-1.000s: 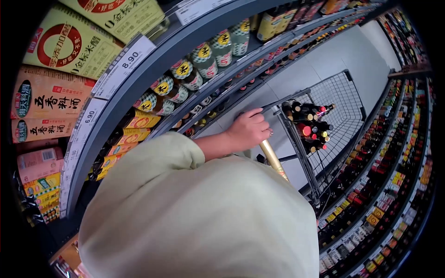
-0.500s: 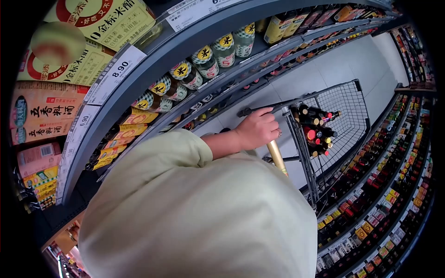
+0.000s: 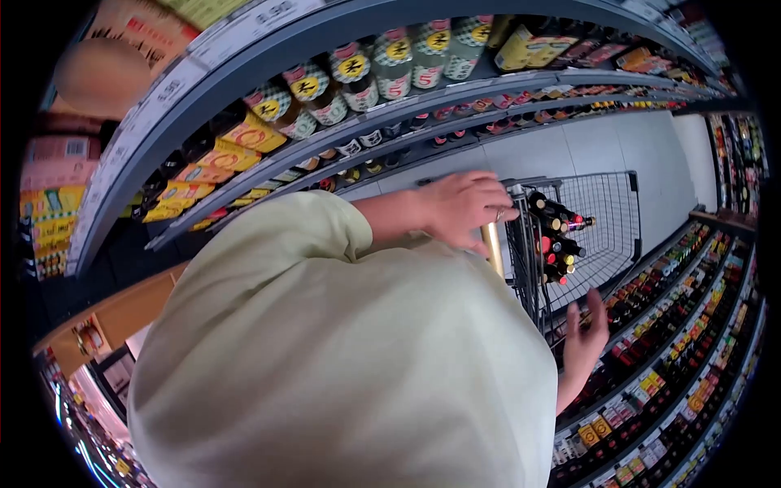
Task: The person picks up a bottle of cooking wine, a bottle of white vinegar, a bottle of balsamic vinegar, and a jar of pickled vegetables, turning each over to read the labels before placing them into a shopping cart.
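Note:
My left hand [image 3: 468, 210] lies over the upper end of the shopping cart's gold handle [image 3: 492, 246], fingers curled on its far side and thumb on the near side. Slight blur covers these fingers, and a ring shows on one. To the right, my right hand [image 3: 586, 335] is raised beside the cart's near end, fingers apart and nothing in them. Inside the wire shopping cart [image 3: 614, 191] are several dark bottles [image 3: 557, 244] with red, yellow and black caps, lying bunched toward the handle end.
On the left, a curved-looking shelf [image 3: 342, 73] carries several bottles with checkered tops [image 3: 351, 69] and yellow-labelled packs [image 3: 244, 134], with price tags along its edge. Another shelf unit [image 3: 651, 390] full of bottles and boxes runs along the right. Grey floor tiles [image 3: 586, 146] show beyond the cart.
My right hand has come into view at the right, beside the cart. My left hand has shifted slightly right and its fingers have loosened. The view has turned a little.

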The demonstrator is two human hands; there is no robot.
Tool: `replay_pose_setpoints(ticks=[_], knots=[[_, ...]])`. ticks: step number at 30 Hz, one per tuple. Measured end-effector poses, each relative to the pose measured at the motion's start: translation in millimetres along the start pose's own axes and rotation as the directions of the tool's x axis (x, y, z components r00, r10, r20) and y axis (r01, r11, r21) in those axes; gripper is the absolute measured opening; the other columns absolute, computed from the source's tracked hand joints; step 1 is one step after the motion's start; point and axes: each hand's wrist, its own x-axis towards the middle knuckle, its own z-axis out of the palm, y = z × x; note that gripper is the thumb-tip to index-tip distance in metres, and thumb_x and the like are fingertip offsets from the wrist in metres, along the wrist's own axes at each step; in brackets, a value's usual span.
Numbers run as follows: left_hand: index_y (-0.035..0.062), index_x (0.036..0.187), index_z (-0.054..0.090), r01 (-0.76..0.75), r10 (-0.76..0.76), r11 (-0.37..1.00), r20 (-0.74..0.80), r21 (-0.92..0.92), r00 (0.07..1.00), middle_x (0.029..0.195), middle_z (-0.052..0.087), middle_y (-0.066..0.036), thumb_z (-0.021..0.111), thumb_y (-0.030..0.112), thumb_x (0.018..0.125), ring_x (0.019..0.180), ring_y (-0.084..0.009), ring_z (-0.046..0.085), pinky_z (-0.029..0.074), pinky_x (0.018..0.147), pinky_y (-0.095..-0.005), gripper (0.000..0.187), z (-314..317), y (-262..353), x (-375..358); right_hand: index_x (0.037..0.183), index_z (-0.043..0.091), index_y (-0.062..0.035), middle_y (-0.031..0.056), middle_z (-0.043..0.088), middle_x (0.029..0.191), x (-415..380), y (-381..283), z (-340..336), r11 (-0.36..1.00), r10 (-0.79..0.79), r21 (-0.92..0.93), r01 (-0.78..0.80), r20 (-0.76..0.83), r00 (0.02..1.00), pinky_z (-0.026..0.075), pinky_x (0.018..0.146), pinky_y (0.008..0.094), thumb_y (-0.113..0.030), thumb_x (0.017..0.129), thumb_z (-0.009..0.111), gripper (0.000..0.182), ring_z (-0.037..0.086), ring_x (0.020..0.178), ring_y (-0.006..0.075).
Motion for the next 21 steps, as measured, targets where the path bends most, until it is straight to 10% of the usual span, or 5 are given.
replay_pose_setpoints(ticks=[1, 7, 10, 15, 21], knots=[[0.0066, 0.133, 0.049, 0.098, -0.096, 0.995, 0.101, -0.009, 0.99, 0.133, 0.049, -0.014, 0.064, 0.047, 0.081, 0.125, -0.0279, 0.045, 0.032, 0.109, -0.0461, 0.068, -13.0, 0.2, -1.5, 0.122, 0.058, 0.0017, 0.0184, 0.063, 0.115, 20.8, -15.8, 1.0, 0.993, -0.108, 0.037, 0.108, 0.013, 0.994, 0.044, 0.095, 0.0383, -0.017, 0.086, 0.066, 0.041, 0.06, 0.108, 0.0308], [0.0088, 0.142, 0.034, 0.568, -0.552, 0.823, -0.197, 0.028, 0.81, 0.132, 0.048, -0.019, 0.06, 0.044, 0.087, 0.123, -0.0356, 0.045, 0.04, 0.1, -0.0452, 0.07, -42.4, -28.5, 2.6, 0.12, 0.06, 0.0021, 0.0107, 0.064, 0.116, 123.3, -90.5, 58.7, 0.811, -0.395, 0.529, 0.251, 0.178, 0.901, 0.046, 0.091, 0.0284, -0.013, 0.089, 0.065, 0.035, 0.06, 0.106, 0.0163], [0.0077, 0.142, 0.034, 0.704, -0.709, 0.705, -0.097, -0.088, 0.698, 0.127, 0.051, -0.02, 0.061, 0.041, 0.087, 0.119, -0.0367, 0.049, 0.042, 0.097, -0.0439, 0.07, -56.3, -49.1, 6.4, 0.123, 0.058, 0.001, 0.0123, 0.062, 0.121, 183.3, -136.5, 104.0, 0.7, -0.47, 0.649, 0.297, 0.107, 0.876, 0.046, 0.091, 0.0287, -0.015, 0.089, 0.066, 0.039, 0.058, 0.11, 0.017], [0.0021, 0.141, 0.034, 0.66, -0.68, 0.733, -0.204, -0.166, 0.704, 0.12, 0.057, -0.02, 0.065, 0.04, 0.086, 0.1, -0.0311, 0.062, 0.05, 0.085, -0.0398, 0.073, -52.5, -72.8, 2.3, 0.125, 0.055, 0.0005, 0.0129, 0.062, 0.121, 266.6, -220.9, 160.1, 0.613, -0.46, 0.673, 0.413, -0.12, 0.88, 0.045, 0.09, 0.0303, -0.022, 0.078, 0.076, 0.056, 0.059, 0.109, 0.0203], [-0.0029, 0.143, 0.031, 0.711, -0.764, 0.586, 0.03, -0.388, 0.645, 0.114, 0.063, -0.019, 0.065, 0.042, 0.083, 0.108, -0.0324, 0.06, 0.047, 0.091, -0.0366, 0.082, -63.4, -88.4, 7.0, 0.112, 0.059, 0.0013, 0.0122, 0.064, 0.11, 311.6, -262.5, 183.8, 0.683, -0.563, 0.512, 0.521, -0.087, 0.822, 0.044, 0.087, 0.0329, -0.018, 0.076, 0.072, 0.042, 0.059, 0.099, 0.0226]])
